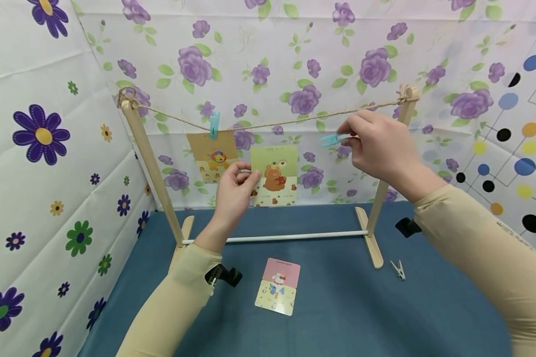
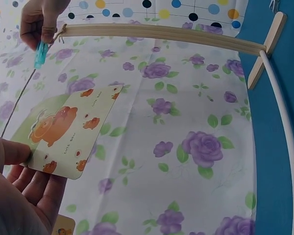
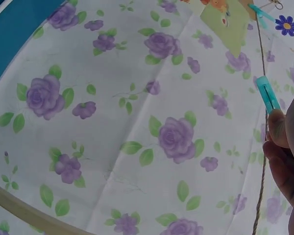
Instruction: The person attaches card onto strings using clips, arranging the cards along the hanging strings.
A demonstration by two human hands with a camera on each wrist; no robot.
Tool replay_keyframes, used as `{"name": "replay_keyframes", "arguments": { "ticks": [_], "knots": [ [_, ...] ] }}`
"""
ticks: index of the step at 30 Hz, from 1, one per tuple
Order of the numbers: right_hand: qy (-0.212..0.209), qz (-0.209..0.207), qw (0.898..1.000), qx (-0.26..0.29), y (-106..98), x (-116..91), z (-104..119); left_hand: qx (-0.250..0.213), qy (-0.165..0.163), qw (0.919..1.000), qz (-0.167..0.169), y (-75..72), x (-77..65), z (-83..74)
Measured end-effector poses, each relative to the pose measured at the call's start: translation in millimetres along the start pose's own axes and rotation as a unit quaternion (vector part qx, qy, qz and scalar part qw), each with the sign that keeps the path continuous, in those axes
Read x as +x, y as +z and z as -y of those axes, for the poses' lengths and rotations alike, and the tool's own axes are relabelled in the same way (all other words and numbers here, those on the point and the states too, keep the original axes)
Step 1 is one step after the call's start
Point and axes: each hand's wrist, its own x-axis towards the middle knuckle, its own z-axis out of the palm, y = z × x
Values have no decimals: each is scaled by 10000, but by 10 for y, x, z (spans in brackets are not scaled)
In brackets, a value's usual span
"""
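My left hand (image 1: 236, 186) pinches the left edge of a green and cream bear card (image 1: 274, 186) between thumb and fingers, just below the twine (image 1: 295, 122). To the right, my right hand (image 1: 379, 144) pinches a light blue clothespin (image 1: 332, 140) whose tip points left toward the card. In the right wrist view this clothespin (image 3: 267, 95) overlaps the twine. A brown and yellow card (image 1: 207, 151) hangs from the twine at left, fixed by another blue clothespin (image 1: 214, 125). A pink and yellow card (image 1: 278, 286) lies flat on the blue table.
Wooden posts (image 1: 152, 171) on feet hold the twine at both ends, with a white rod (image 1: 295, 237) joining them low down. A pale clothespin (image 1: 398, 269) lies on the table (image 1: 339, 307) at right. Flowered cloth (image 1: 268, 74) hangs behind.
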Motion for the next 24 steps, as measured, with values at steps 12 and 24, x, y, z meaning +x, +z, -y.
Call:
{"name": "replay_keyframes", "arguments": {
  "ticks": [12,24],
  "knots": [
    [129,114,9998,-77,-21,204,51,-64,108,9998,-169,-1,95,-36],
    [20,248,9997,-1,-47,398,87,-9,296,9993,-249,53,128,-84]
  ]
}}
